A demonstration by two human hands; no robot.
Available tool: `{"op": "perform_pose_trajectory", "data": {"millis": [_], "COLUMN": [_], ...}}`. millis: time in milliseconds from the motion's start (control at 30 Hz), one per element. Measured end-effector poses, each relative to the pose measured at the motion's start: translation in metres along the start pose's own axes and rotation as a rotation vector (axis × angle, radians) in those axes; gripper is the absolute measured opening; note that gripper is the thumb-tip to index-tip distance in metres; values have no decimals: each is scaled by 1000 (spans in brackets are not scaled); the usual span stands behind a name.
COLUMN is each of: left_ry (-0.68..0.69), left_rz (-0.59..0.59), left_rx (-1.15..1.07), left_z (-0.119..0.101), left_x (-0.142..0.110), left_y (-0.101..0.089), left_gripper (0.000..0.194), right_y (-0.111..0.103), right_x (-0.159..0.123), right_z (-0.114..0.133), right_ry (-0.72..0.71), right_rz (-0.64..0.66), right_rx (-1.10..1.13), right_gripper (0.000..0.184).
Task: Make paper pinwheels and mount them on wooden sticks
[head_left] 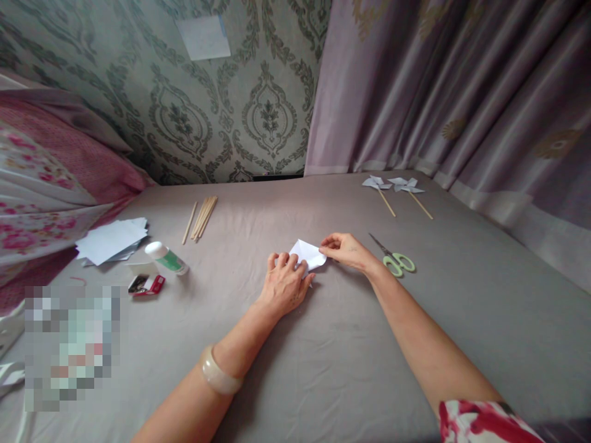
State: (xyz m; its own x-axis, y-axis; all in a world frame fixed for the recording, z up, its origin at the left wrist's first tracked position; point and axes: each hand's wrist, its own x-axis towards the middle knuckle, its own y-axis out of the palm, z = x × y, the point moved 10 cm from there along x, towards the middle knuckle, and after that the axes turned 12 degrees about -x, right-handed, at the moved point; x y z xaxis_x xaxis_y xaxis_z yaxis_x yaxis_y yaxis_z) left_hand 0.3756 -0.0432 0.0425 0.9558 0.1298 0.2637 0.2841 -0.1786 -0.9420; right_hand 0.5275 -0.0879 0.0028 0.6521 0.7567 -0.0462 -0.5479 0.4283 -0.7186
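A small piece of white paper (308,252), with a curled right edge, lies on the grey cloth between my two hands. My left hand (287,283) holds it down from the left, fingers bent over it and covering its lower left part. A small white tip pokes out by that thumb. At the paper's right corner, my right hand (342,249) pinches the edge between thumb and fingers. Green-handled scissors (393,257) rest to the right of my right hand, blades pointing away.
Two paper pinwheels on sticks (377,183) lie at the back right. Several wooden sticks (203,220), stacked white paper sheets (113,240), a glue stick (167,258) and a small red box (148,285) are on the left. A curtain (369,86) borders the right back.
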Motion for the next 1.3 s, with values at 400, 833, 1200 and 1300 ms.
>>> {"op": "perform_pose_trajectory", "data": {"millis": [400,833,1200,1300], "left_ry": [-8,1,5,3], "left_rz": [-2,-14,-18,-17], "left_rx": [11,5,10,3], "left_z": [1,0,1,2], "left_x": [0,-1,-1,-1], "left_y": [0,0,1,1], "left_gripper": [37,38,37,38], "right_y": [2,-8,-1,3], "right_x": [-8,-15,-15,-19], "right_z": [16,25,40,47], "right_ry": [-98,-30,-204,-249], "right_rz": [57,-19,41,82], "right_rx": [-339,-504,-237,-234], "right_gripper": [25,20,25,26]}}
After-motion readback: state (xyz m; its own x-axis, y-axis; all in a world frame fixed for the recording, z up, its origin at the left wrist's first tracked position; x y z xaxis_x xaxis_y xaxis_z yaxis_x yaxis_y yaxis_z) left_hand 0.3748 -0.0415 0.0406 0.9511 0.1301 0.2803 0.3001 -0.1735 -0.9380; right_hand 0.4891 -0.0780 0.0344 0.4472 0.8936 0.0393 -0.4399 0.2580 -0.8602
